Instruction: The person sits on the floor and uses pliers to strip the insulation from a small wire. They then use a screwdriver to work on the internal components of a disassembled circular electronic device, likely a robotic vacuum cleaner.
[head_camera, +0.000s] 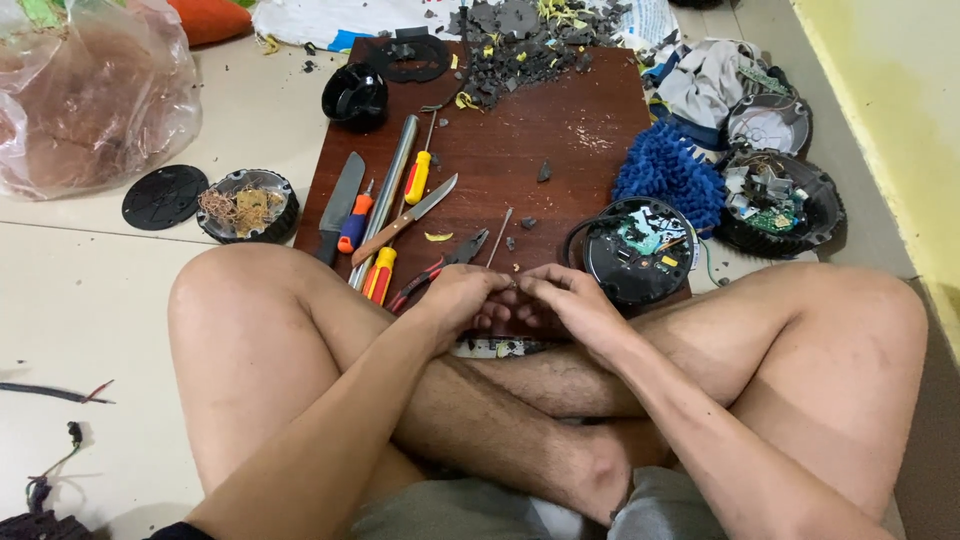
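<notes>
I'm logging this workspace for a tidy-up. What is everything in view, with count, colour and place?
Board: one, reddish-brown, on the floor.
Debris pile: one, dark grey, board's far edge.
Knives: two, left on board.
Screwdrivers: three, orange and yellow handles, left.
Pliers: one, red-handled, near left hand.
Round black housings: three, right side.
Blue mop pad: one, right.
Plastic bag: one, clear, far left.
Left hand, right hand: together over the board's near edge.

- I see a brown board (540, 130) on the floor, dark scraps (520, 45) heaped at its far end
- Knife (338, 205), screwdrivers (417, 178) and pliers (440, 268) lie left on it
- Blue mop pad (668, 172) sits right
- Clear plastic bag (90, 95) lies far left
</notes>
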